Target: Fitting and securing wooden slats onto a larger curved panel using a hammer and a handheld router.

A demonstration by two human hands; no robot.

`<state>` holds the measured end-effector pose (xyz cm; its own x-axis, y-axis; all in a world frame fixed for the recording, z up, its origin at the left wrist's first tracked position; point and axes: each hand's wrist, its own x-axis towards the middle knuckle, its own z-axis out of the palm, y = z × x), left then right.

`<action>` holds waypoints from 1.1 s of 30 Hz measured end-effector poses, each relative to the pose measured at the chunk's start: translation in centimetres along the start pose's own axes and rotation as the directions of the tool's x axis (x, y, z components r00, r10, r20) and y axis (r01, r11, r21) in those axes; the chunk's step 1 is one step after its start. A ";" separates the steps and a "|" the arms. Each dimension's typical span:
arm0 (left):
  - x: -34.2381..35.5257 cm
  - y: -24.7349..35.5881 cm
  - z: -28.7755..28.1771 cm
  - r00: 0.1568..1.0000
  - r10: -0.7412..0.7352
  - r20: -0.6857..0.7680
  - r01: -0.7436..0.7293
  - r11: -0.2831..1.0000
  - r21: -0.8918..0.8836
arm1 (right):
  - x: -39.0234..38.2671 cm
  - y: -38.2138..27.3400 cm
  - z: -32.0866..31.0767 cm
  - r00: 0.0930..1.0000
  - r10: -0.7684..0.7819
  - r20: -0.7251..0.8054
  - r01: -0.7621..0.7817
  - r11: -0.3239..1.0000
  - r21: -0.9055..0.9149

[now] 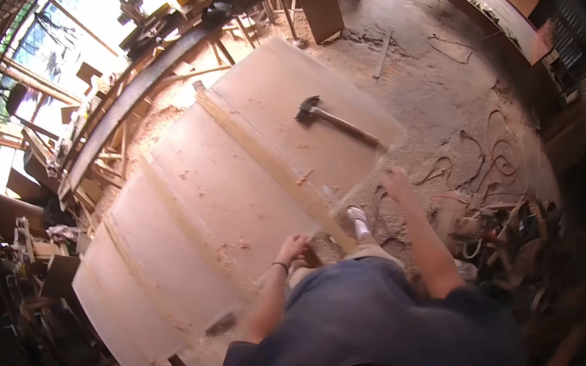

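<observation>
A large pale sheet panel (226,184) lies in front of me, crossed by several wooden battens, one of them a long strip (259,154). On its far right part rests a hammer (339,123) with a dark head and a wooden handle. My left hand (294,249) is at the panel's near edge, fingers curled together; whatever is in them, if anything, is hidden. Just off the near right corner, below the hammer's handle, is my right hand (397,184). Its fingers look bent but are too blurred to read. Wood shavings (231,247) are scattered over the panel.
A long dark workbench (146,76) runs along the far left. Cords (504,155) lie looped on the dusty floor at the right, near a cluttered heap (528,226). A long framed piece (477,7) stands at the far right. My foot (359,220) is by the near edge.
</observation>
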<state>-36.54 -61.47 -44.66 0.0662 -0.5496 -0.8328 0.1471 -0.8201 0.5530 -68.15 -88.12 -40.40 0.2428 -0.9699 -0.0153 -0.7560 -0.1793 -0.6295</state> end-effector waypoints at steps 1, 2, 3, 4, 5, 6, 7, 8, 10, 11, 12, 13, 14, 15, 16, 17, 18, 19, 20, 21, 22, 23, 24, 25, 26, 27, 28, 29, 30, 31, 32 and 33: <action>1.5 1.2 1.2 0.998 0.045 -0.048 -0.041 0.997 0.071 | 3.2 0.2 -0.2 0.992 -0.121 0.027 0.123 0.983 -0.139; 2.2 2.1 2.9 0.998 0.046 -0.035 -0.044 0.997 0.063 | 5.2 1.0 0.0 0.975 -0.211 0.068 0.222 0.936 -0.273; 1.5 1.0 4.4 0.993 -0.035 -0.112 0.023 0.994 -0.107 | 6.8 0.1 0.0 0.983 -0.024 0.180 0.072 0.962 -0.264; 1.7 1.4 5.7 0.978 -0.104 -0.180 0.053 0.962 -0.268 | 9.4 -1.8 -0.2 0.952 0.150 0.267 -0.076 0.960 -0.268; 2.4 0.9 6.9 0.972 -0.148 -0.185 0.070 0.925 -0.373 | 10.4 -2.5 0.2 0.949 0.088 0.301 0.017 0.943 -0.331; 3.1 -0.5 8.2 0.964 -0.191 -0.183 0.085 0.878 -0.471 | 11.0 -2.6 0.8 0.941 0.032 0.337 0.108 0.915 -0.389; 3.8 -0.9 9.7 0.960 -0.171 -0.220 0.047 0.879 -0.474 | 12.1 -2.0 1.4 0.932 0.014 0.363 0.146 0.901 -0.409; 4.3 -1.4 11.0 0.954 -0.154 -0.258 0.014 0.880 -0.475 | 12.7 -1.1 2.3 0.920 0.001 0.393 0.180 0.887 -0.425; 4.5 -2.4 13.2 0.937 -0.118 -0.328 -0.089 0.830 -0.551 | 12.7 0.4 3.2 0.872 0.002 0.489 0.221 0.891 -0.398; 4.9 -2.5 13.6 0.930 -0.114 -0.349 -0.090 0.850 -0.519 | 12.7 0.9 3.6 0.811 -0.001 0.585 0.265 0.892 -0.365; 5.2 -2.0 14.1 0.932 -0.108 -0.345 -0.090 0.854 -0.512 | 12.6 1.4 4.1 0.816 0.004 0.578 0.256 0.894 -0.368; 5.5 -1.6 14.4 0.913 -0.103 -0.395 -0.111 0.869 -0.483 | 12.3 1.7 4.6 0.793 0.021 0.609 0.283 0.872 -0.399; 5.6 -1.3 14.6 0.892 -0.093 -0.442 -0.130 0.884 -0.449 | 11.7 2.0 5.0 0.769 0.044 0.638 0.308 0.849 -0.429; 6.4 -2.3 14.0 0.888 -0.091 -0.450 -0.137 0.882 -0.450 | 10.4 0.7 5.1 0.723 -0.072 0.687 0.404 0.851 -0.335; 7.8 -4.4 13.2 0.886 -0.060 -0.459 -0.150 0.901 -0.406 | 8.5 -1.1 4.9 0.659 -0.194 0.727 0.501 0.834 -0.232; 8.8 -5.5 12.6 0.887 -0.025 -0.461 -0.161 0.919 -0.359 | 6.8 -2.6 4.9 0.633 -0.306 0.711 0.596 0.779 -0.195; 8.9 -4.8 12.8 0.892 -0.016 -0.453 -0.163 0.921 -0.353 | 5.1 -3.3 5.0 0.610 -0.398 0.686 0.668 0.723 -0.175; 8.1 -3.4 13.2 0.914 -0.048 -0.403 -0.081 0.952 -0.296 | 3.4 -3.5 5.5 0.602 -0.477 0.640 0.691 0.714 -0.118; 7.3 -2.0 13.2 0.930 -0.080 -0.360 -0.006 0.973 -0.230 | 2.4 -4.0 6.0 0.591 -0.557 0.584 0.717 0.695 -0.062; 6.8 -1.6 12.7 0.929 -0.076 -0.361 -0.009 0.973 -0.229 | 1.8 -6.1 5.7 0.591 -0.559 0.582 0.718 0.693 -0.063; 6.4 -2.2 12.3 0.954 -0.047 -0.297 -0.066 0.931 -0.358 | 0.7 -10.0 3.9 0.486 -0.575 0.658 0.735 0.677 0.049; 5.9 -2.2 12.1 0.974 0.000 -0.228 -0.111 0.874 -0.474 | -0.1 -13.5 1.7 0.385 -0.583 0.716 0.730 0.667 0.151; 5.0 -0.8 12.6 0.961 -0.056 -0.272 -0.067 0.903 -0.424 | -0.1 -15.7 -0.3 0.399 -0.575 0.715 0.726 0.674 0.137; 4.8 -0.5 12.4 0.962 -0.053 -0.269 -0.071 0.901 -0.429 | -0.1 -17.9 -2.0 0.421 -0.744 0.519 0.717 0.623 0.312; 4.6 -0.3 12.1 0.972 -0.077 -0.222 -0.034 0.889 -0.457 | 0.2 -19.5 -2.5 0.446 -0.849 0.285 0.708 0.529 0.467; 4.5 0.3 11.8 0.982 -0.093 -0.167 0.004 0.885 -0.466 | 1.9 -18.3 1.4 0.559 -0.793 0.243 0.616 0.593 0.518; 4.6 0.1 11.4 0.987 -0.087 -0.133 0.017 0.887 -0.461 | 2.3 -19.9 -0.4 0.672 -0.701 0.238 0.482 0.659 0.578; 4.7 -0.3 11.3 0.988 -0.084 -0.128 0.014 0.883 -0.468 | 2.4 -21.0 -2.5 0.769 -0.573 0.283 0.248 0.677 0.693; 5.2 -0.5 11.1 0.990 -0.101 -0.096 0.043 0.876 -0.480 | 3.0 -20.0 -1.8 0.815 -0.538 0.215 0.271 0.681 0.680; 5.7 -0.5 10.8 0.991 -0.115 -0.065 0.068 0.868 -0.492 | 3.5 -19.7 -1.4 0.851 -0.505 0.143 0.295 0.686 0.666; 6.1 -0.7 10.6 0.992 -0.106 -0.062 0.062 0.869 -0.491 | 3.1 -18.7 -1.3 0.851 -0.507 0.137 0.302 0.686 0.662; 6.4 -1.2 10.5 0.990 -0.131 -0.056 0.085 0.856 -0.510 | 1.9 -18.0 -2.1 0.845 -0.512 0.152 0.344 0.739 0.579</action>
<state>-46.67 -65.67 -50.41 0.1011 -0.4273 -0.8984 0.6353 -0.6672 0.3889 -55.30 -87.08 -27.48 0.6852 -0.7028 0.1913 -0.1236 -0.3711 -0.9203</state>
